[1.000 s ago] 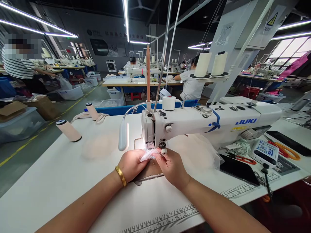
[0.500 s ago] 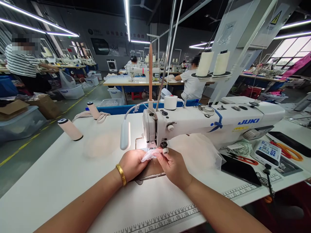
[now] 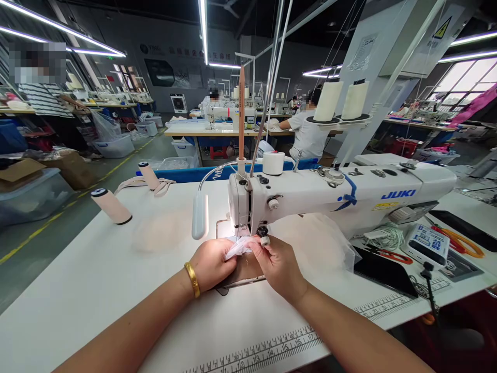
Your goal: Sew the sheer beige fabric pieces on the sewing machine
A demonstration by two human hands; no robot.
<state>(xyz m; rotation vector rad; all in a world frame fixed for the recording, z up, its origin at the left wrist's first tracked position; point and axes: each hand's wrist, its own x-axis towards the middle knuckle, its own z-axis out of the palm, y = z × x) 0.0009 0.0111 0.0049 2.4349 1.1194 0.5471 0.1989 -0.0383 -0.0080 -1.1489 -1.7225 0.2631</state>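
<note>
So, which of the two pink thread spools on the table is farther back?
The smaller-looking spool, near the blue cloth; the larger-looking spool is nearer.

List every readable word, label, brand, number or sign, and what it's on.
"JUKI": blue lettering on the sewing machine.
"13", "14", "15", "16", "17": ruler strip along the table's near edge.
Lightning-bolt triangle: warning sign, upper right; words below it unreadable.
Too small or blurred: wall lettering, white box label, yellow sticker, pillar paper, script on the blue cloth.
</note>
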